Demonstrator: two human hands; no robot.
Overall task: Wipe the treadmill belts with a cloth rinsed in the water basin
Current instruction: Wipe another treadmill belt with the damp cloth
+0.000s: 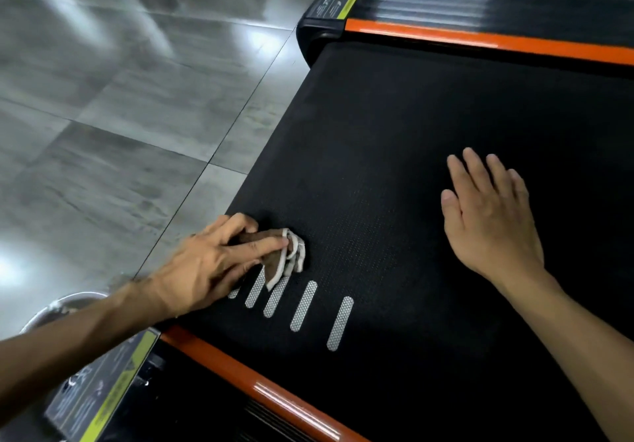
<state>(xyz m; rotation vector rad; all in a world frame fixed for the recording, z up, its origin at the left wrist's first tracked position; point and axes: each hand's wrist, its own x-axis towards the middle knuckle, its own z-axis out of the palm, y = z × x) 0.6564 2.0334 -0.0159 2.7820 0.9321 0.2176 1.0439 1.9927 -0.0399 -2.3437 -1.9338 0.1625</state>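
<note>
Two hands were at work over one treadmill, and the scene read from the grey tiled floor (103, 132) across the left of the frame to black belting on the right. At the lower left edge the rim of a metal water basin (51, 307) showed behind the forearm, standing on the floor just beside the treadmill's corner, probably kept close for rinsing. Right of it, the left hand (212, 259) lay on the treadmill belt (394, 115) near its left edge, fingers pressed down on a bunched cloth (286, 258), brown with pale edging, which touched the belt just above a row of silver strip markings (303, 306). The flattened fingers looked set to bear down and drag the cloth along. An orange side rail (260, 390) ran along the bottom centre, with a second orange side rail (480, 38) at the upper right. At centre right, the right hand (490, 218) was spread open, palm down, holding nothing, either resting on the belt or just above it; I cannot tell which. Its likely purpose was bracing the lean.
</note>
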